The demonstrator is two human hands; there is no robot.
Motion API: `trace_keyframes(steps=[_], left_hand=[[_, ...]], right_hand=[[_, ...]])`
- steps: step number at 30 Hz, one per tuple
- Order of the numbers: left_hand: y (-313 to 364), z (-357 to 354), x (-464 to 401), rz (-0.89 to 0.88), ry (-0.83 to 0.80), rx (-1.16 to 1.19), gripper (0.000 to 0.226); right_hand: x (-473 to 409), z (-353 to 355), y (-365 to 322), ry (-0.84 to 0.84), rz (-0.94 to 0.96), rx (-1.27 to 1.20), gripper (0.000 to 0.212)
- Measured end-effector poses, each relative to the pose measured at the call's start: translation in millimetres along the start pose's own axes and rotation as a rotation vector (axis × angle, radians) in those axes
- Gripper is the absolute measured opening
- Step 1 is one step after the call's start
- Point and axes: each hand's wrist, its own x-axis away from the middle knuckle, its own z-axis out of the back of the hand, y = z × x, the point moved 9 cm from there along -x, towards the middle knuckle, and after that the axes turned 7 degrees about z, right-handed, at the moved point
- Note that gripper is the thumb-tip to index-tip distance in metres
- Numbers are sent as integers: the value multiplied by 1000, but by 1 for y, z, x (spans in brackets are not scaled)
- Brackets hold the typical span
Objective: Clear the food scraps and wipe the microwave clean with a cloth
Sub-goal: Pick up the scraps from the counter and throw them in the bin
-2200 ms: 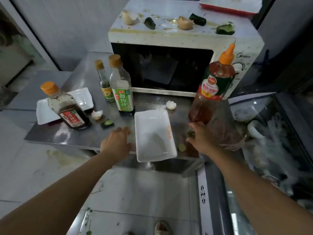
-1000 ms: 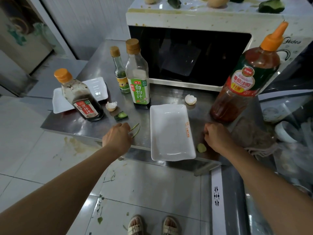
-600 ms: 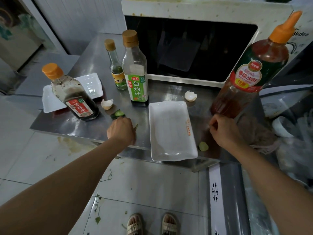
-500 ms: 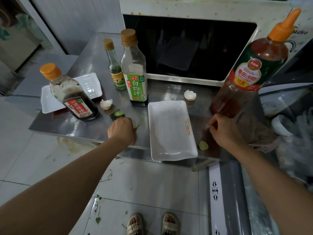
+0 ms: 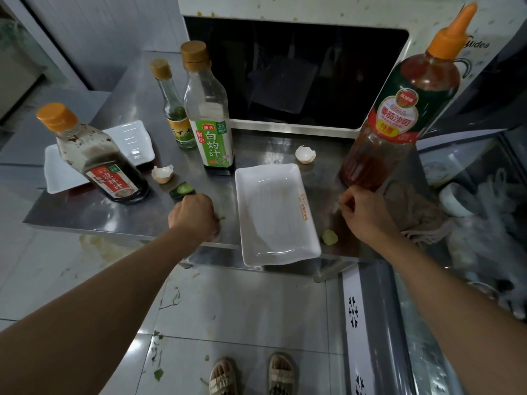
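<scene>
White tray [image 5: 273, 212] overhangs table edge [image 5: 119, 230] — hands flank it.

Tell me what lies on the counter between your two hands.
In the head view, the empty white tray lies between the left hand and right hand.

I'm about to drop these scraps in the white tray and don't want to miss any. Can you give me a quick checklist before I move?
1. White tray empty and within reach between both hands: ok.
2. Left hand has a grip on green scraps: ok, strands show at its edge.
3. Right hand holds a scrap: cannot tell, fingers hide it.
4. Table scraps all collected: not ok; cucumber piece, pale slice, eggshell and second eggshell remain.
5. Cloth at hand: ok.
</scene>
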Motion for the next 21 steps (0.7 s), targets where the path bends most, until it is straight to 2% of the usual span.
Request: trace_keyframes(steps=[6, 11, 13, 17, 21], left_hand=[[2, 9, 6, -47, 56, -36, 20], [-1, 21, 12, -35, 113, 121, 12], [1, 28, 14, -41, 122, 231, 14], [18, 38, 22, -97, 15, 519, 13], [40, 39, 40, 15, -233, 976, 26]], right_hand=[[5, 0, -1, 2, 8, -13, 2], [8, 3, 0, -4, -16, -12, 4], [9, 8, -3, 4, -16, -12, 4], [11, 26, -14, 17, 16, -7, 5], [14, 57, -29, 72, 42, -28, 17]])
